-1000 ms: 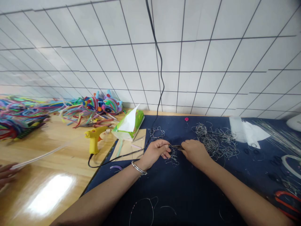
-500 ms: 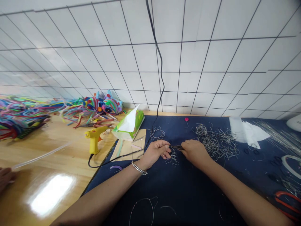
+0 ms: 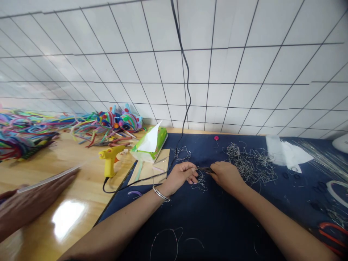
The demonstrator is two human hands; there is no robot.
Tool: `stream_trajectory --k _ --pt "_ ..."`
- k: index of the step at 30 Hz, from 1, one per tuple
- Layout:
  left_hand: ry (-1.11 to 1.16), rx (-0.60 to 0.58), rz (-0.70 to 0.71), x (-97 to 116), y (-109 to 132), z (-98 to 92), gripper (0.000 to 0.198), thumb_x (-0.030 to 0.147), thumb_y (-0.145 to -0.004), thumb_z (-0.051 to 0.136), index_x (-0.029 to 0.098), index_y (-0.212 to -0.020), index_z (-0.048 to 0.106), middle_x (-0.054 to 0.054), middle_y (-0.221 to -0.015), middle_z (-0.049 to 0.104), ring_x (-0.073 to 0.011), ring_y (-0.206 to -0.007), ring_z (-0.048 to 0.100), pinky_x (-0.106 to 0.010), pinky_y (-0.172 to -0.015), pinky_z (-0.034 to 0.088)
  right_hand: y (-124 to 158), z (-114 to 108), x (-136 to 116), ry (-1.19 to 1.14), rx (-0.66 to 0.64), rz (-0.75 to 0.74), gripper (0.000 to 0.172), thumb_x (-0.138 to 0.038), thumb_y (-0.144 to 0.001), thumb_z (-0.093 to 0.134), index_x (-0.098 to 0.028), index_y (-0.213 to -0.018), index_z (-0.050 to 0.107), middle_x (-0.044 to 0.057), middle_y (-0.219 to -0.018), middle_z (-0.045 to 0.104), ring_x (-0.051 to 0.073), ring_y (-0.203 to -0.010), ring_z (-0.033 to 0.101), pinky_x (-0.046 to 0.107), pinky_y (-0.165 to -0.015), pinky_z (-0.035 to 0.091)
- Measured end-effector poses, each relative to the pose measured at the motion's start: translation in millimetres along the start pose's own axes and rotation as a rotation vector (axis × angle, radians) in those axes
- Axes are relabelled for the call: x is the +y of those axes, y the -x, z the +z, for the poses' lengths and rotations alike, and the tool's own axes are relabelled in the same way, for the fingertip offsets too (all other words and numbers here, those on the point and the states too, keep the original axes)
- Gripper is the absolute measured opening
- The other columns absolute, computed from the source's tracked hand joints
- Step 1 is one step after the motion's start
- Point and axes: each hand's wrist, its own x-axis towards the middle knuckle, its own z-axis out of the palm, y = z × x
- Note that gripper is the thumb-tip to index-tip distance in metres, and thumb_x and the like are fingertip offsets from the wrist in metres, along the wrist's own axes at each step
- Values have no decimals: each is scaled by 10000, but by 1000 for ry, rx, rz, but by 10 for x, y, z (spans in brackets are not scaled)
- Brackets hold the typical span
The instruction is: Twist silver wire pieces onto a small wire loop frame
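Near the middle of the dark blue mat [image 3: 217, 221], my left hand [image 3: 181, 175] pinches a small bent-wire piece [image 3: 200, 181] between thumb and forefinger. Its loops dangle below the fingertips. My right hand [image 3: 225, 174] is wrapped round a pair of pliers [image 3: 206, 169], whose jaws point left and meet the wire at my left fingertips. Just behind my left hand lies a flower-shaped wire loop [image 3: 182, 154]. To the right of my right hand is a tangled heap of bent wire pieces [image 3: 248, 165].
At left, another person's hand [image 3: 40, 197] rests by a clear glue stick in a yellow glue gun [image 3: 109, 159]. A tissue pack [image 3: 150, 145], a black cable [image 3: 187, 87], colourful pipe cleaners [image 3: 24, 127], straight wires [image 3: 318, 156], orange-red handles [image 3: 333, 232] and a beaded wire loop [image 3: 164, 235] lie around.
The other person's hand has come further into view from the left, reaching along the clear stick towards the glue gun. My hands, the pliers and the wire have hardly moved.
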Motion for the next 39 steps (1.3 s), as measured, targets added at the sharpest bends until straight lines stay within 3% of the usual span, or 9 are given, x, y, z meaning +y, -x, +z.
stream_trajectory --k 13,39 --pt "15 3 -4 -33 -21 -4 298 338 -780 524 125 -987 499 -63 -780 620 -134 -595 634 -210 -513 454 6 5 1 40 3 -37 85 -232 -764 516 -179 -703 539 25 -699 568 148 -685 491 271 -622 258" --pt "11 2 -18 -43 -23 -16 279 356 -774 529 122 -923 512 -71 -783 625 -140 -614 635 -217 -519 468 5 -14 1 27 -13 -44 111 -261 -776 514 -180 -708 548 25 -707 579 145 -694 502 259 -632 282"
